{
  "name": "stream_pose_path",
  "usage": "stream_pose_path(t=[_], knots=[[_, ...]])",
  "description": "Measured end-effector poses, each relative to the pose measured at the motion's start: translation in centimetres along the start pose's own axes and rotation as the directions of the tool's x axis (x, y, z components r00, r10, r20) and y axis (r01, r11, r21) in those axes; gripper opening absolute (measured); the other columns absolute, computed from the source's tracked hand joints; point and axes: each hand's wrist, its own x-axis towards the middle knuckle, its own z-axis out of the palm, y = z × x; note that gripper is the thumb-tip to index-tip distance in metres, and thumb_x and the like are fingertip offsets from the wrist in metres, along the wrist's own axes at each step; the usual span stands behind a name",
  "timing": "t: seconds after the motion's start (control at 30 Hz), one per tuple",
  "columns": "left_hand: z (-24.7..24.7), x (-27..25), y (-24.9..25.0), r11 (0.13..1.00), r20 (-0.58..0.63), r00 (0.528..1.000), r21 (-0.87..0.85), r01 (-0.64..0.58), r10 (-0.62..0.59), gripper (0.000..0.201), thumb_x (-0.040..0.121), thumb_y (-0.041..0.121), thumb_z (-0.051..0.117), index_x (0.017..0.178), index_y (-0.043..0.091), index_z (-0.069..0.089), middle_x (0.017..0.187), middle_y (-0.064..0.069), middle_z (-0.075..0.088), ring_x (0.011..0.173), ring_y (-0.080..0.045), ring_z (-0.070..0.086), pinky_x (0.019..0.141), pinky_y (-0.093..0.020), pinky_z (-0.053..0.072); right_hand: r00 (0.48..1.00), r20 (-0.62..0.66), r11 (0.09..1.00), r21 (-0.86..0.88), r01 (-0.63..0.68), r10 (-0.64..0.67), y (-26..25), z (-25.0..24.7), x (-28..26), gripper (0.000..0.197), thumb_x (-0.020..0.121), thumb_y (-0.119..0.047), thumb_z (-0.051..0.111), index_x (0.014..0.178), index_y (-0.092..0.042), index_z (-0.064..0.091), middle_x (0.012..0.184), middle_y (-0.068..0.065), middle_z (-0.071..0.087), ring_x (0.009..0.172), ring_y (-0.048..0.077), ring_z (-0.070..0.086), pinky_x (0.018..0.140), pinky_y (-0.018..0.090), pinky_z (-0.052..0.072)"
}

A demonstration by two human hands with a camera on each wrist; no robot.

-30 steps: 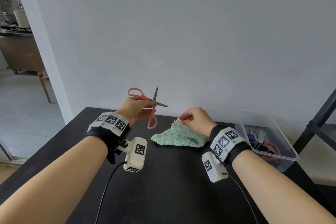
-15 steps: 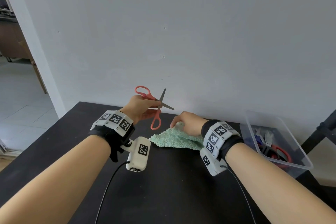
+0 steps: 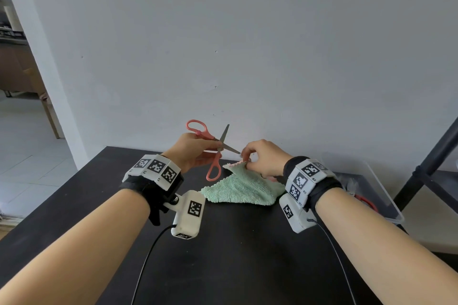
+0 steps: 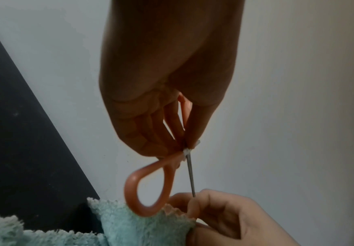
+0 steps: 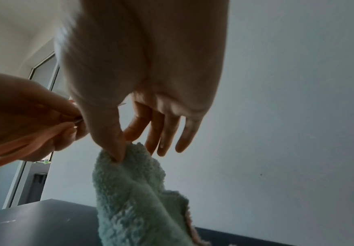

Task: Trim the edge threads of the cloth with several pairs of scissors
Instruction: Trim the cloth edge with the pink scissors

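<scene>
A fluffy mint-green cloth (image 3: 241, 188) lies on the black table (image 3: 223, 255), one corner lifted. My right hand (image 3: 264, 160) pinches that corner between thumb and forefinger; in the right wrist view the cloth (image 5: 133, 191) hangs from the pinch and the other fingers (image 5: 167, 134) stay straight. My left hand (image 3: 195, 152) grips red-handled scissors (image 3: 213, 146) near the pivot, blades spread apart. One blade tip nearly touches the right hand. In the left wrist view a handle loop (image 4: 148, 191) hangs in front of the cloth (image 4: 129, 224).
A clear plastic box (image 3: 379, 193) with more scissors stands at the table's right, behind my right wrist. A black stand (image 3: 431, 163) rises beyond it. A pale wall runs close behind the table. A doorway opens at the far left.
My right hand has raised the cloth's corner off the table. The left hand brought the scissors right, close to that corner.
</scene>
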Motion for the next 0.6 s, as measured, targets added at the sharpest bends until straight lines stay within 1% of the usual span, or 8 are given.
stream_pose_path(t=[0.03, 0.1, 0.2, 0.33, 0.37, 0.43, 0.5, 0.6], knots=[[0.2, -0.2, 0.2, 1.0, 0.01, 1.0, -0.002, -0.005, 0.005, 0.005, 0.085, 0.001, 0.066, 0.09, 0.002, 0.065, 0.087, -0.011, 0.068, 0.069, -0.021, 0.067, 0.062, -0.026, 0.059, 1.0, -0.006, 1.0, 0.0, 0.01, -0.01, 0.0, -0.5, -0.1, 0.009, 0.081, -0.013, 0.062, 0.081, -0.022, 0.062, 0.113, 0.001, 0.065, 0.1, 0.019, 0.061, 0.089, 0.032, 0.047], [0.6, -0.6, 0.4, 1.0, 0.034, 0.999, -0.001, -0.016, 0.017, 0.005, 0.085, 0.001, 0.066, 0.089, 0.003, 0.065, 0.087, -0.01, 0.068, 0.07, -0.021, 0.067, 0.068, -0.027, 0.058, 0.999, -0.02, 1.0, 0.009, 0.026, -0.026, -0.1, -1.4, -0.3, 0.021, 0.08, -0.011, 0.063, 0.071, -0.029, 0.055, 0.115, 0.002, 0.065, 0.107, 0.018, 0.058, 0.096, 0.031, 0.044], [1.1, -0.8, 0.6, 1.0, 0.07, 0.997, -0.002, -0.031, 0.031, 0.005, 0.085, 0.002, 0.066, 0.09, 0.003, 0.065, 0.086, -0.009, 0.068, 0.072, -0.021, 0.068, 0.076, -0.03, 0.057, 0.996, -0.085, 0.999, 0.043, 0.028, -0.025, -0.4, -2.7, -0.3, 0.026, 0.078, -0.011, 0.064, 0.066, -0.031, 0.052, 0.108, 0.003, 0.067, 0.104, 0.019, 0.06, 0.095, 0.034, 0.046], [1.4, -0.6, 1.1, 0.998, 0.094, 0.994, -0.046, -0.05, 0.054, 0.01, 0.086, 0.004, 0.064, 0.096, 0.002, 0.066, 0.084, -0.006, 0.069, 0.07, -0.018, 0.07, 0.066, -0.025, 0.058, 0.986, -0.168, 0.997, 0.075, 0.021, -0.008, -0.4, -4.4, 0.2, 0.022, 0.077, -0.014, 0.065, 0.066, -0.028, 0.052, 0.103, 0.001, 0.068, 0.1, 0.018, 0.06, 0.092, 0.033, 0.047], [1.5, -0.5, 1.3, 0.996, 0.092, 0.994, -0.067, -0.054, 0.06, 0.01, 0.087, 0.004, 0.064, 0.096, 0.002, 0.066, 0.083, -0.006, 0.069, 0.069, -0.017, 0.07, 0.066, -0.025, 0.058, 0.983, -0.181, 0.996, 0.082, 0.02, -0.005, -0.3, -4.7, 0.3, 0.021, 0.077, -0.014, 0.065, 0.067, -0.027, 0.052, 0.099, 0.001, 0.068, 0.098, 0.019, 0.061, 0.089, 0.033, 0.049], [1.4, -0.2, 1.5, 0.994, 0.081, 0.994, -0.089, -0.063, 0.07, 0.007, 0.088, 0.004, 0.063, 0.093, 0.003, 0.066, 0.082, -0.006, 0.068, 0.069, -0.017, 0.069, 0.069, -0.026, 0.057, 0.981, -0.192, 0.996, 0.088, 0.011, 0.006, 0.0, -5.1, 0.5, 0.02, 0.077, -0.012, 0.065, 0.067, -0.025, 0.053, 0.083, -0.002, 0.065, 0.085, 0.018, 0.061, 0.076, 0.027, 0.049], [1.4, 0.1, 1.4, 0.995, 0.078, 0.995, -0.076, -0.063, 0.068, 0.005, 0.087, 0.004, 0.064, 0.091, 0.004, 0.067, 0.082, -0.006, 0.068, 0.069, -0.017, 0.069, 0.066, -0.025, 0.058, 0.98, -0.195, 0.993, 0.114, -0.011, 0.033, 0.4, -5.2, 0.7, 0.02, 0.078, -0.011, 0.066, 0.068, -0.024, 0.055, 0.073, -0.005, 0.06, 0.073, 0.015, 0.058, 0.065, 0.022, 0.045], [1.5, 0.7, 0.7, 0.998, 0.095, 0.994, -0.034, -0.056, 0.059, 0.009, 0.084, 0.004, 0.067, 0.093, 0.002, 0.067, 0.084, -0.006, 0.07, 0.071, -0.02, 0.069, 0.064, -0.024, 0.058, 0.976, -0.212, 0.987, 0.16, -0.019, 0.053, 1.2, -4.7, 1.1, 0.012, 0.081, -0.012, 0.068, 0.074, -0.019, 0.063, 0.072, -0.006, 0.061, 0.068, 0.009, 0.056, 0.062, 0.017, 0.041]])
